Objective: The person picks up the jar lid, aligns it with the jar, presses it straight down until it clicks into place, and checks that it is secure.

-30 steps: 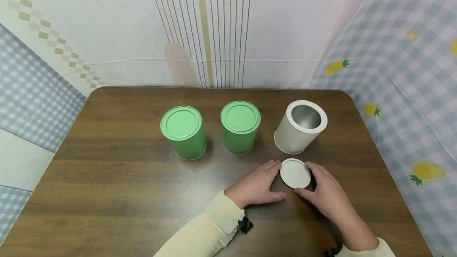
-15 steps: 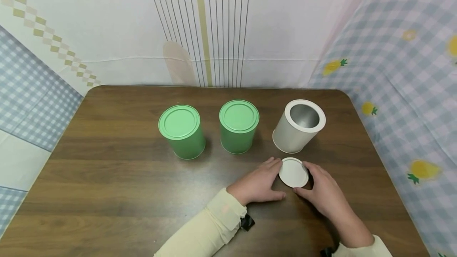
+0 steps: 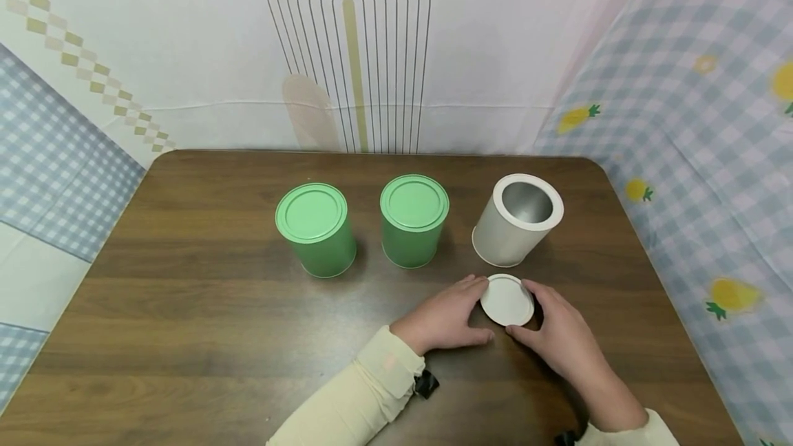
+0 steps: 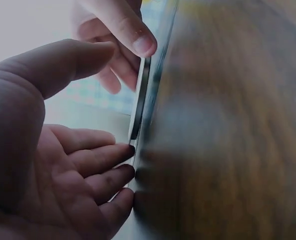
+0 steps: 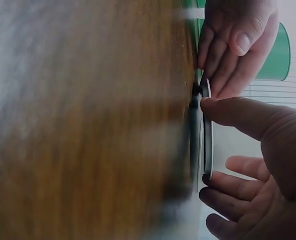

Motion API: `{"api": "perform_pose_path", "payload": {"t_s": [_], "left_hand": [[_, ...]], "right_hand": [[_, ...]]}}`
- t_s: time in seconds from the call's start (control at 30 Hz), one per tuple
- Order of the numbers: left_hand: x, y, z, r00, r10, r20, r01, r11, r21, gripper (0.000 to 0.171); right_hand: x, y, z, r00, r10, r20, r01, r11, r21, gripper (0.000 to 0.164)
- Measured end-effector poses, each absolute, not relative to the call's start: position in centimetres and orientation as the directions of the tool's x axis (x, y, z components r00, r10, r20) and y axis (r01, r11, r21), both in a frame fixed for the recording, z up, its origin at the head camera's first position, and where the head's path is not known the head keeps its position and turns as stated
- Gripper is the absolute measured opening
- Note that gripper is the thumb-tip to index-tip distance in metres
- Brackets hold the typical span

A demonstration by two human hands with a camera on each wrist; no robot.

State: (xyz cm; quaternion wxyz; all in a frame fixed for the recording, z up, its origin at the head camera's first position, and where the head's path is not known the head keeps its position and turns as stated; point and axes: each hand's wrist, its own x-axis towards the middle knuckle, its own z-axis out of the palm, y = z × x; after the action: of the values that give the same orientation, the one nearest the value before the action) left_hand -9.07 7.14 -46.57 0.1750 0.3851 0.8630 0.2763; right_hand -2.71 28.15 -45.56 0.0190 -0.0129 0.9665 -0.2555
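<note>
A round white lid (image 3: 506, 300) lies low over the wooden table in front of an open white can (image 3: 503, 238). My right hand (image 3: 562, 334) pinches its rim, with the thumb at the near side and the fingers at the far side. From the left, my left hand (image 3: 442, 319) reaches the lid's edge with relaxed fingertips, its thumb apart from the lid. In the right wrist view the lid (image 5: 207, 135) shows edge-on, spanned by thumb and fingers. Whether it touches the table all round, I cannot tell.
Two green cans with lids on, the left one (image 3: 322, 246) and the middle one (image 3: 411, 243), stand upright left of the white can. The wooden table (image 3: 204, 308) ends at a patterned cloth backdrop (image 3: 495, 54), with checked cloth (image 3: 700, 177) along its right side.
Both hands and the lid keep nearly the same places. The whole head view has shifted slightly, and no can has moved on the table.
</note>
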Motion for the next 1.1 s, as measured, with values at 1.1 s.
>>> {"api": "perform_pose_path", "payload": {"t_s": [1.1], "left_hand": [[-10.1, 6.3, -44.3, -0.696, 0.689, 0.202, 0.631, 0.453, 0.630, 0.064]], "right_hand": [[-1.7, 27.6, -42.2, -0.983, 0.014, 0.181, -0.092, 0.822, -0.562, 0.072]]}}
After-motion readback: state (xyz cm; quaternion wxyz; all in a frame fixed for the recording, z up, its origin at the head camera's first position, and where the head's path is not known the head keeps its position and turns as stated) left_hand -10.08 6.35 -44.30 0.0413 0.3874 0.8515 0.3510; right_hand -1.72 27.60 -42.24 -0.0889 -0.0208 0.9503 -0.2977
